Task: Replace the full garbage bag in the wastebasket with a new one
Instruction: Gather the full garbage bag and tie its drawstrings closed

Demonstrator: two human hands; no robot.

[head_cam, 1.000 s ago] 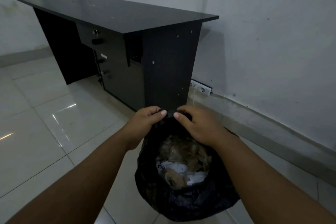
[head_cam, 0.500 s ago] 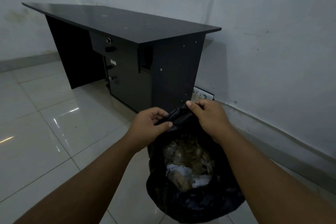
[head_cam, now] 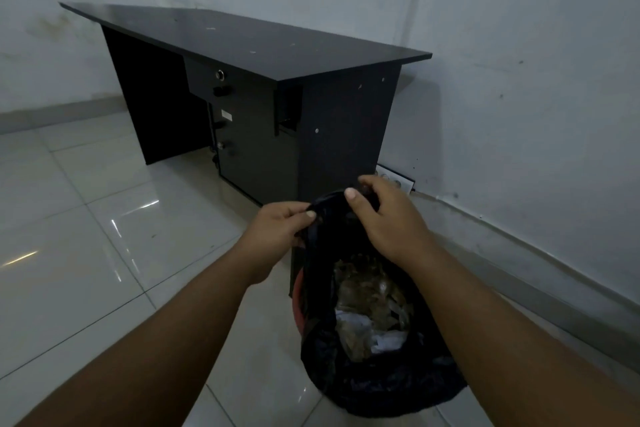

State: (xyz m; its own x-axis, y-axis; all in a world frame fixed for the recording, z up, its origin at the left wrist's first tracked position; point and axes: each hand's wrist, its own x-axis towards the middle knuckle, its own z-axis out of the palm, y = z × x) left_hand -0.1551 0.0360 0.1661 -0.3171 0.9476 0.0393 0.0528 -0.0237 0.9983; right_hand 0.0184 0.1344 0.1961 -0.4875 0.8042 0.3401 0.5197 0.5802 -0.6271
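The garbage bag (head_cam: pixel 381 388) is black, the wastebasket (head_cam: pixel 298 302) red, the desk (head_cam: pixel 263 42) black, the wall (head_cam: pixel 519 45) white

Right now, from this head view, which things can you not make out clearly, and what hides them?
1. Wastebasket: head view, only a red sliver shows; the black garbage bag covers the rest.
2. Rubbish inside the bag: head view, dim and blurred; apart from white paper, items cannot be named.
3. Socket strip: head view, too small to count its sockets.
4. New bag: nowhere in the frame.

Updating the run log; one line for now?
bag: full, mouth open | left hand: pinches rim | right hand: pinches rim | wastebasket: red edge showing
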